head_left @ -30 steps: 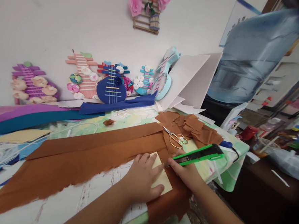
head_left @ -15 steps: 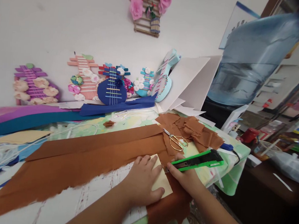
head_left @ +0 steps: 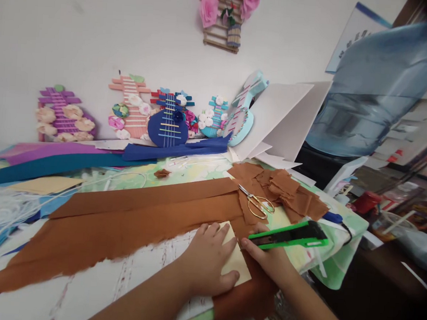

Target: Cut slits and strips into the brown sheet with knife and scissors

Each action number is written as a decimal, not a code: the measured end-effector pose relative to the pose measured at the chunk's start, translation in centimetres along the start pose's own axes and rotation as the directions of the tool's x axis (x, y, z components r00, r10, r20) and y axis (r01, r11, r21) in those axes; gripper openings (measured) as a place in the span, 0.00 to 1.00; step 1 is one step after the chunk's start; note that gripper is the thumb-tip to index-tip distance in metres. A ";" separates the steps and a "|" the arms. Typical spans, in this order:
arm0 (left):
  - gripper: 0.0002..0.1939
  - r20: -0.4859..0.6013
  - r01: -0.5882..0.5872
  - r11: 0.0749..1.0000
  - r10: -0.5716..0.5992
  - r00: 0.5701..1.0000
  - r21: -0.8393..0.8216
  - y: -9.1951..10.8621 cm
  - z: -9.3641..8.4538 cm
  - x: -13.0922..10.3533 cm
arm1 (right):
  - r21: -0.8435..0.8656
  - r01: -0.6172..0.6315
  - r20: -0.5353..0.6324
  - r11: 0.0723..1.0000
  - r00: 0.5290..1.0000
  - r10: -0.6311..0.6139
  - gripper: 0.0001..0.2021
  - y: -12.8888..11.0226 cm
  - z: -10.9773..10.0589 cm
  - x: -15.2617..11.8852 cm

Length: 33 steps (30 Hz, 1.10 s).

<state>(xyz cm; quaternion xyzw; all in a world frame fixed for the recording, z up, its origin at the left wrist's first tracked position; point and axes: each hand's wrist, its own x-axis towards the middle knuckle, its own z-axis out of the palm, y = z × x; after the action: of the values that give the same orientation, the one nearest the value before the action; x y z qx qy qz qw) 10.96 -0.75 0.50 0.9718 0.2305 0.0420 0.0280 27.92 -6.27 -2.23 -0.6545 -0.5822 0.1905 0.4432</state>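
My left hand point(head_left: 209, 261) lies spread on a pale yellow card point(head_left: 241, 265), pressing it onto brown crepe paper point(head_left: 129, 234). In my right hand point(head_left: 265, 252) is a green utility knife point(head_left: 290, 235), held at the card's right edge; its blade tip is hidden by my fingers. The brown sheet stretches far to the left over a white board point(head_left: 93, 292) marked with cut lines. Gold-handled scissors point(head_left: 257, 201) rest on the brown paper beyond the knife. Several cut brown pieces point(head_left: 287, 188) are heaped behind them.
Along the wall stand several paper-craft lutes, among them a blue one point(head_left: 168, 126). White boards point(head_left: 274, 110) lean at the back right, beside a large water bottle point(head_left: 361, 101). White cord point(head_left: 4, 210) lies tangled at left. The table's cloth edge point(head_left: 340, 269) drops at right.
The whole view has shifted, so things appear slightly farther right. Both hands keep their places on the card and knife, with little visible movement against the paper.
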 end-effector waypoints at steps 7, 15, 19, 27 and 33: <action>0.30 -0.013 -0.004 1.000 0.004 1.000 -0.011 -0.2 0.2 0.0 | -0.001 -0.001 -0.038 1.000 0.999 0.001 0.11 0.0 -0.1 -0.1; 0.29 -0.021 -0.004 1.000 0.003 1.000 -0.012 -0.1 0.3 0.0 | -0.110 0.062 0.018 0.992 0.998 -0.061 0.11 0.2 0.3 0.0; 0.30 -0.016 -0.014 1.000 0.014 1.000 -0.014 -0.3 0.3 0.0 | 0.001 0.006 -0.008 1.000 1.000 -0.006 0.11 0.1 -0.1 -0.3; 0.29 -0.013 -0.013 1.000 0.013 1.000 0.008 -0.3 0.3 0.0 | -0.063 0.057 0.042 0.996 0.998 -0.054 0.13 -0.3 0.0 0.0; 0.30 -0.019 -0.018 1.000 0.018 1.000 0.010 -0.4 0.5 0.0 | -0.056 0.066 0.048 0.996 0.997 -0.063 0.12 0.1 0.0 -0.1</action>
<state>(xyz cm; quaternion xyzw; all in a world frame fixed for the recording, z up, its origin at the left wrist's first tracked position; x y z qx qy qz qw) 10.86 -0.43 0.02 0.9735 0.2223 0.0502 0.0205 27.98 -6.42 -2.33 -0.6432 -0.6183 0.1744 0.4166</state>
